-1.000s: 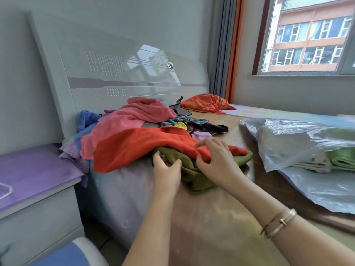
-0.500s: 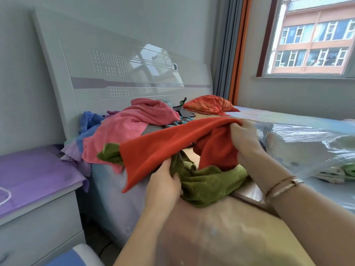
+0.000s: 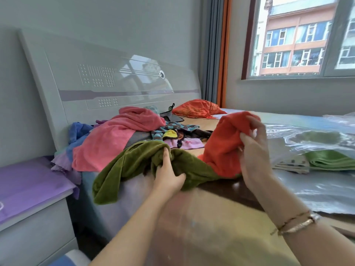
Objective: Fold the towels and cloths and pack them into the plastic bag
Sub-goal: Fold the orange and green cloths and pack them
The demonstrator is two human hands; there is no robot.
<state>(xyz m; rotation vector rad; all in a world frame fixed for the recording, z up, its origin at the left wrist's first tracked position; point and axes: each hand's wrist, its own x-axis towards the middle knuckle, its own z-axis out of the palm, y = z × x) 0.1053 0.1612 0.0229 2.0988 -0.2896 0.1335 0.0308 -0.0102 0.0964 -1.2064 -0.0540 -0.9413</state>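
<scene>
- Head view, step in hand: sorting, judged as the separating of two cloths before any fold. Left hand grips a bunched ridge of the green towel, fingers curled round the fabric; right hand holds the orange towel lifted and crumpled, fingers pinching its upper edge.
- Head view, next move: one towel probably needs to come free of the other, then be spread flat on the bed for folding. The orange hem lies on the green one, so a clean pull is called for.
- Head view, look of the towels: green towel is soft terry, rumpled, one end hanging over the bed edge. Orange towel is bright, limp, unfolded.
- Head view, surroundings: pile of pink, blue and striped cloths lies by the headboard, well unsorted. Bag, clear plastic, lies to the right with folded cloths inside, among them a light green one.
</scene>
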